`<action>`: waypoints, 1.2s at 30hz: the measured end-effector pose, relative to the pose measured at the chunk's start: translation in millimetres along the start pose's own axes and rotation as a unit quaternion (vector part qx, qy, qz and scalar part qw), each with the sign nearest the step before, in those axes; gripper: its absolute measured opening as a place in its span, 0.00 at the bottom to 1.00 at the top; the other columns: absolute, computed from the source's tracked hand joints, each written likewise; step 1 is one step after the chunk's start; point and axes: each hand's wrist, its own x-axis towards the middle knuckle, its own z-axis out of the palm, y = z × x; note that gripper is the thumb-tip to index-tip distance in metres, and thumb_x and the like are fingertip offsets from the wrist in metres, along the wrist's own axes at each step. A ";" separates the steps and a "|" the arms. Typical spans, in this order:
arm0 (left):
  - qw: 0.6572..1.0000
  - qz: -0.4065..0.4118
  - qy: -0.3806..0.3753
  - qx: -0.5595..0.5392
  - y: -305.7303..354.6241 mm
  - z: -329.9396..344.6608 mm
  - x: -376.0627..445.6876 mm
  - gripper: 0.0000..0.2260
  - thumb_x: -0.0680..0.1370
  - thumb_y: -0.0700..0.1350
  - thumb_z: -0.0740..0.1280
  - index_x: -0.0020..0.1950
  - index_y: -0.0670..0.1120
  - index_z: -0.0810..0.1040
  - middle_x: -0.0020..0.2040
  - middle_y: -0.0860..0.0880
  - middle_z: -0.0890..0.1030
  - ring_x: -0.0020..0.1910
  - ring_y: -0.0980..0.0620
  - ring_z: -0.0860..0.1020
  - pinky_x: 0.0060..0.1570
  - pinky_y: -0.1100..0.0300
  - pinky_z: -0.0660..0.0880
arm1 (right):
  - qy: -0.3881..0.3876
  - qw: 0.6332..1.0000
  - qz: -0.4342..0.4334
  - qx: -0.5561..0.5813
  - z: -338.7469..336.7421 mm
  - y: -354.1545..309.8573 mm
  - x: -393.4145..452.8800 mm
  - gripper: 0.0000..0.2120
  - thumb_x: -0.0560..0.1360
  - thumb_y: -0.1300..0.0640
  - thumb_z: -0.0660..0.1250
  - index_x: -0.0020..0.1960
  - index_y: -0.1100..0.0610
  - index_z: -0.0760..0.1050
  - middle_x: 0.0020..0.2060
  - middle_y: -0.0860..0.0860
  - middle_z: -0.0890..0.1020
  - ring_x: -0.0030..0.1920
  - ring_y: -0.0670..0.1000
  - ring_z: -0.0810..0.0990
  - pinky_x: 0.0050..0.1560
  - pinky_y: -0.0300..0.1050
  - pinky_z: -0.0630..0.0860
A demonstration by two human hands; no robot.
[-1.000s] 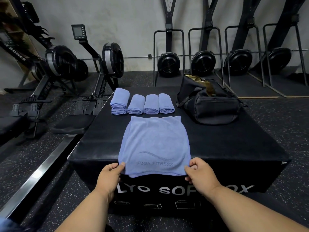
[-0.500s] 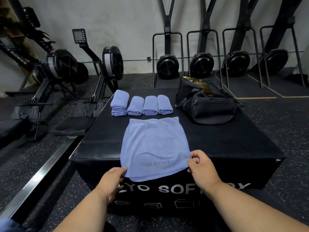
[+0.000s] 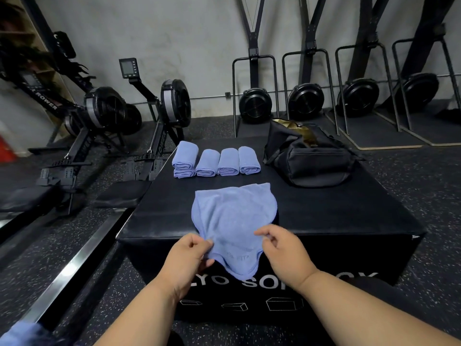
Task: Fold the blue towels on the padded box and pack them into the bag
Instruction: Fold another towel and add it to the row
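A half-folded blue towel (image 3: 233,216) lies on the black padded box (image 3: 324,213), its near end lifted and sagging over the front edge. My left hand (image 3: 187,258) pinches the towel's near left corner. My right hand (image 3: 282,248) pinches its near right corner. The two hands are drawn close together, so the near end bunches between them. Several folded blue towels (image 3: 215,162) sit in a row at the box's far side, the leftmost a stack of two. A black bag (image 3: 309,158) with a gold lining stands open at the far right of the box.
Rowing machines (image 3: 104,116) stand on the floor to the left of the box. Upright black fan machines (image 3: 305,101) line the back wall. A metal rail (image 3: 64,270) runs along the floor at lower left. Dark speckled floor surrounds the box.
Both hands have lifted the towel's near corners off the box and moved inward toward each other. The flat towel now narrows and sags at its near end.
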 end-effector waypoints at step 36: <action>0.989 -0.070 -0.065 -0.109 10.4 39.1 -36.9 0.06 0.81 0.35 0.69 0.50 0.38 0.86 0.49 0.39 0.87 0.41 0.51 0.87 0.40 0.64 0.82 | -0.090 0.977 -0.125 -0.147 31.2 -12.8 -11.5 0.07 0.78 0.47 0.69 0.50 0.45 0.85 0.41 0.43 0.78 0.47 0.44 0.78 0.47 0.34 0.72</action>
